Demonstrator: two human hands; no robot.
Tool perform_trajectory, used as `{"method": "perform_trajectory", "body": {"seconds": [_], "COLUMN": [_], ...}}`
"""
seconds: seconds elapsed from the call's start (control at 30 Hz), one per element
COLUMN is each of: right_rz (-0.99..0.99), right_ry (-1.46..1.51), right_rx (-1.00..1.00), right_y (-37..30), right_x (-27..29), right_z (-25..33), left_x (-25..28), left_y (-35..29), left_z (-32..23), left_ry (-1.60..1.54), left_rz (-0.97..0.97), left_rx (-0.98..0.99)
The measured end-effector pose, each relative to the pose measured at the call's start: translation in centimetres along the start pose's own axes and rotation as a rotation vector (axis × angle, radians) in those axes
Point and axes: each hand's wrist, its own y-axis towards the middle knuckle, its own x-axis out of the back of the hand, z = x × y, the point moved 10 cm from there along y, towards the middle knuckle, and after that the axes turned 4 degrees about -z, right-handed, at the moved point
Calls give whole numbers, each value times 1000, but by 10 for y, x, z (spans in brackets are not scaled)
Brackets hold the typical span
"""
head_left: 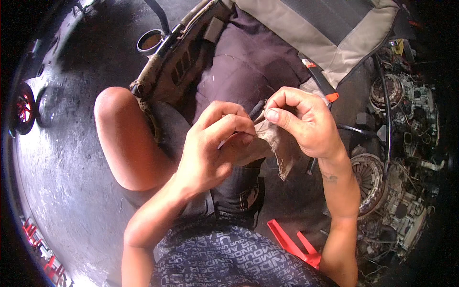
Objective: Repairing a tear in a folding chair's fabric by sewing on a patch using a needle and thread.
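Observation:
In front of me both hands work at a frayed beige cloth edge [275, 148], part of a seat cover as it appears. My left hand [215, 138] is closed on the cloth, its fingers bent and thumb tucked in. My right hand [303, 119] pinches the upper edge of the same cloth between thumb and forefinger, beside a short dark strip [257, 109]. Whatever small thing may sit between the fingertips is hidden. Just beyond the hands lies a dark purple padded cover [253, 62], with a beige and grey upholstery panel [311, 28] past it.
Red tool handles [299, 246] lie by my right forearm. A black and orange tool [320, 81] rests against the upholstery. Greasy engine parts and a round clutch-like disc [368, 184] crowd the right. At the far left are a round can [150, 42] and a small red-rimmed wheel [25, 109].

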Motion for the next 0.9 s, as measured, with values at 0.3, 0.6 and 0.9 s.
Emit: {"method": "perform_trajectory", "body": {"seconds": [0.3, 0.6, 0.9], "right_rz": [4, -11, 422], "right_ry": [96, 151, -417], "right_rx": [5, -2, 576], "right_y": [3, 2, 9], "right_x": [1, 5, -19], "right_z": [-3, -10, 70], "left_x": [1, -1, -4], "left_y": [4, 1, -2], "left_z": [-1, 4, 14], "left_ry": [-17, -62, -197], "left_rz": [12, 15, 28], "left_rx": [5, 58, 133]}}
